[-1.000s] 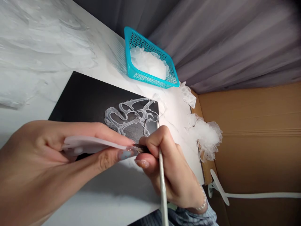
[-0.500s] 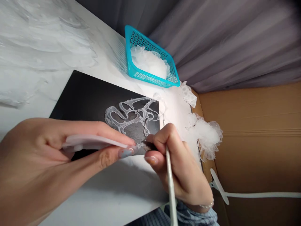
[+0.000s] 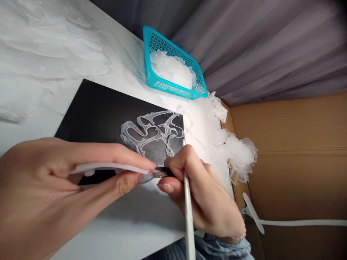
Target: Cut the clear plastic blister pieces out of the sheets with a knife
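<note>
Flat pale pink plastic strip (image 3: pixel 105 168), pinched edge-on in the left hand (image 3: pixel 67 168) at lower left of the frame. Thin silver-handled brush (image 3: pixel 189 213), gripped in the right hand (image 3: pixel 200 191), dark tip just beside the strip's end, just below a glossy white looping squiggle (image 3: pixel 151 131) on a black board (image 3: pixel 89 112).

A white marble-effect table (image 3: pixel 46 43) runs along a grey pleated curtain (image 3: pixel 257 47). Corrugated cardboard (image 3: pixel 295 162) stands beyond the table's edge, below the curtain, with a white cable (image 3: pixel 303 223) across it.
</note>
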